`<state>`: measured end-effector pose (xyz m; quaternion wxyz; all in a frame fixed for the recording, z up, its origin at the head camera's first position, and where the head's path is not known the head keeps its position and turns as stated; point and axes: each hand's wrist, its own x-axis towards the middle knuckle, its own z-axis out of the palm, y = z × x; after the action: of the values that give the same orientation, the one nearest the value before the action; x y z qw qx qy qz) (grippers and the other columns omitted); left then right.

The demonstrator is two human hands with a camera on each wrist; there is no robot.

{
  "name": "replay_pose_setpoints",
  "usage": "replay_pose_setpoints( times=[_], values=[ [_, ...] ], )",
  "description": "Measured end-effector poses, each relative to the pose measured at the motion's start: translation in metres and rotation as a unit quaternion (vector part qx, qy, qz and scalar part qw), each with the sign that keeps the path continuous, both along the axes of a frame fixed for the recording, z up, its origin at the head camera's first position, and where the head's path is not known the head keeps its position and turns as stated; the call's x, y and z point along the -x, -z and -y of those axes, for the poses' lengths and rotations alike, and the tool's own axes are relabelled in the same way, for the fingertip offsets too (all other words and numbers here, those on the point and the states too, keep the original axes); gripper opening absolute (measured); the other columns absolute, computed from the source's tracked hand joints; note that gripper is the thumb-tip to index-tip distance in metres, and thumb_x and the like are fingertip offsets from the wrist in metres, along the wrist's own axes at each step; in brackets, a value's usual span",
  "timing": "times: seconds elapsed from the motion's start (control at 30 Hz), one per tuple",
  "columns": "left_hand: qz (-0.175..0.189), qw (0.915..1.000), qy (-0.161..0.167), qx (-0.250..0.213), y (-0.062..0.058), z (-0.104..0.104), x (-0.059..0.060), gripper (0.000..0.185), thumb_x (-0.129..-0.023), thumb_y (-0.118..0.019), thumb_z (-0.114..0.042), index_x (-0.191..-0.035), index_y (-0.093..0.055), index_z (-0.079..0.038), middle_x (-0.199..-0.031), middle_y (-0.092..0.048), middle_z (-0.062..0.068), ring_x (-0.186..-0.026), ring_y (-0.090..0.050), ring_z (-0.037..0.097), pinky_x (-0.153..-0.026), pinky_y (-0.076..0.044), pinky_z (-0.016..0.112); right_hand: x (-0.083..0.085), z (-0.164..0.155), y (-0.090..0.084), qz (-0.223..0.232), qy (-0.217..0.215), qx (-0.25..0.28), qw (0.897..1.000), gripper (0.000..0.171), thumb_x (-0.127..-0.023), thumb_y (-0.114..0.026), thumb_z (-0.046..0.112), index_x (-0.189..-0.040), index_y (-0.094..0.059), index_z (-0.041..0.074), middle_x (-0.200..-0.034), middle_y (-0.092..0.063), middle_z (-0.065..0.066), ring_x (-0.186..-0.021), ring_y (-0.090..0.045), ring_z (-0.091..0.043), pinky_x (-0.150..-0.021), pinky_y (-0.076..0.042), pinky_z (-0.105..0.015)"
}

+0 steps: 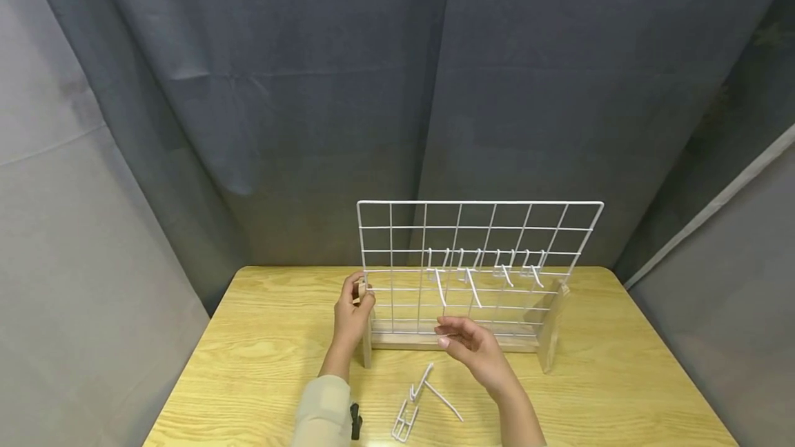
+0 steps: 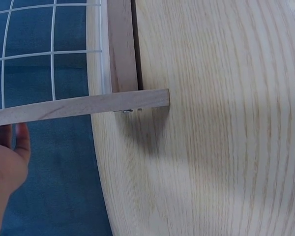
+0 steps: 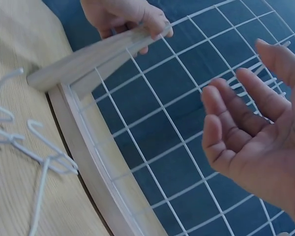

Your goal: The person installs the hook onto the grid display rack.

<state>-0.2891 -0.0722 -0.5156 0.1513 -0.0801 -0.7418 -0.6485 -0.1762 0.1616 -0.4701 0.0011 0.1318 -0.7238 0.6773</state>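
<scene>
A white wire grid (image 1: 478, 264) stands upright in a wooden base (image 1: 447, 342) on the yellow table (image 1: 261, 350). My left hand (image 1: 354, 305) grips the top of the left wooden upright (image 1: 366, 347); the right wrist view shows its fingers (image 3: 123, 17) curled round that upright (image 3: 83, 59). My right hand (image 1: 458, 338) hovers open in front of the grid's lower rows, palm (image 3: 246, 132) up and holding nothing. Several white hooks (image 1: 481, 271) hang on the grid's middle wire. Loose hooks (image 1: 422, 392) lie on the table below my right hand.
A second wooden upright (image 1: 551, 326) supports the grid's right end. Grey-blue curtains (image 1: 397, 88) close in the back and sides of the table. In the left wrist view the upright (image 2: 88, 105) crosses the table edge (image 2: 101, 187).
</scene>
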Motion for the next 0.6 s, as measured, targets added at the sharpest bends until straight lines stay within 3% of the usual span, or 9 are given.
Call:
replay_pose_setpoints(
  times=[0.13,0.27,0.4,0.5,0.6],
  values=[
    [0.005,1.0,0.006,-0.002,0.0,0.002,0.0,0.042,-0.085,-0.055,-0.003,-0.124,-0.051,-0.019,-0.095,-0.061,0.006,-0.085,-0.055,0.019,-0.074,-0.046,0.037,-0.004,-0.004,0.0,-0.019,-0.007,-0.067,0.998,0.037,-0.087,-0.064,0.01,-0.121,-0.055,-0.002,-0.113,-0.058,-0.015,-0.097,-0.055,-0.03,-0.08,-0.047,-0.031],
    [0.007,0.9999,0.008,-0.001,-0.001,0.003,0.0,0.043,-0.086,-0.055,-0.004,-0.124,-0.051,-0.021,-0.098,-0.06,0.011,-0.086,-0.054,0.02,-0.074,-0.046,0.037,-0.014,-0.002,-0.014,-0.027,-0.01,-0.11,0.993,0.036,-0.086,-0.065,0.008,-0.119,-0.055,-0.004,-0.113,-0.058,-0.018,-0.095,-0.055,-0.033,-0.076,-0.048,-0.032],
    [0.003,0.9999,0.01,-0.001,-0.002,0.002,0.001,0.042,-0.086,-0.055,-0.003,-0.123,-0.051,-0.021,-0.099,-0.06,0.015,-0.087,-0.054,0.021,-0.073,-0.046,0.036,-0.016,-0.007,-0.003,-0.03,0.001,-0.133,0.991,0.036,-0.084,-0.069,0.014,-0.117,-0.058,0.002,-0.113,-0.058,-0.015,-0.097,-0.054,-0.036,-0.075,-0.048,-0.033],
    [0.002,1.0,0.01,0.001,-0.002,0.002,0.001,0.042,-0.085,-0.055,-0.002,-0.124,-0.051,-0.018,-0.099,-0.06,0.016,-0.086,-0.054,0.021,-0.072,-0.046,0.035,-0.012,-0.014,0.018,-0.01,0.008,-0.128,0.992,0.037,-0.082,-0.071,0.019,-0.116,-0.06,0.006,-0.113,-0.059,-0.011,-0.099,-0.053,-0.036,-0.076,-0.047,-0.034],
    [0.003,1.0,0.009,0.003,-0.001,0.002,0.0,0.043,-0.084,-0.055,-0.002,-0.124,-0.051,-0.017,-0.099,-0.06,0.016,-0.086,-0.054,0.019,-0.072,-0.046,0.034,-0.015,-0.016,0.025,0.011,0.009,-0.115,0.993,0.039,-0.082,-0.071,0.019,-0.116,-0.059,0.004,-0.113,-0.058,-0.012,-0.098,-0.053,-0.035,-0.076,-0.047,-0.032]
  ],
)
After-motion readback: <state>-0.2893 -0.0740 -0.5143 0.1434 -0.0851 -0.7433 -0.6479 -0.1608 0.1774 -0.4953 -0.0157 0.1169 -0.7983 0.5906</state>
